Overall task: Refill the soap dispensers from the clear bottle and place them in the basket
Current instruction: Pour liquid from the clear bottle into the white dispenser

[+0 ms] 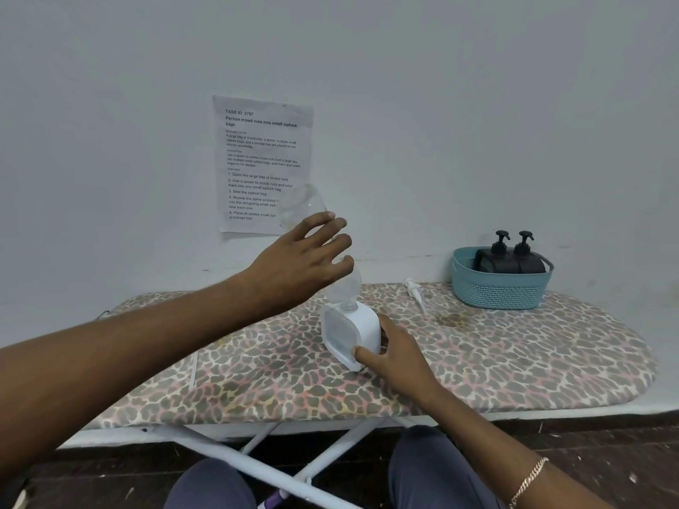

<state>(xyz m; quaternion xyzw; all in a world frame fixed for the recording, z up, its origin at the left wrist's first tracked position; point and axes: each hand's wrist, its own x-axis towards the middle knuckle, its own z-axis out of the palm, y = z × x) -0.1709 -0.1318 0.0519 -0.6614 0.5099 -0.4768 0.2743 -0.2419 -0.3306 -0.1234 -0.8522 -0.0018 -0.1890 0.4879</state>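
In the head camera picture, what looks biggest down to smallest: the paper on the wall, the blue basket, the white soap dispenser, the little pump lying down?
1. paper sheet
2. teal basket
3. white soap dispenser, nearer the camera, so it looks enlarged
4. loose pump

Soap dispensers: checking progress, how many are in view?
3. Two black dispensers stand in the teal basket; the white dispenser sits on the ironing board, held by the right hand. Others may hide behind the basket wall.
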